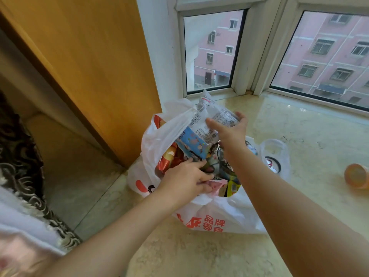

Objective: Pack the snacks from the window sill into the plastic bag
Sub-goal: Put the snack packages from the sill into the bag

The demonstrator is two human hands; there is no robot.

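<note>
A white plastic bag [217, 214] with red print stands open on the marble window sill [311, 124], stuffed with several snack packets. My right hand [229, 126] grips a blue-and-white snack packet [201, 132] that tilts over the bag's mouth, its lower end among the other snacks. My left hand [187, 176] reaches into the bag's near side, fingers pressed on the packets there and on a pink wrapper [214, 185]. An orange-red chip bag [169, 158] sits inside at the left.
An orange cup-shaped snack [357, 176] lies on its side on the sill at the right. A clear plastic container [275, 154] sits just behind the bag. A wooden panel [95, 66] stands left of the bag; window frames close the back.
</note>
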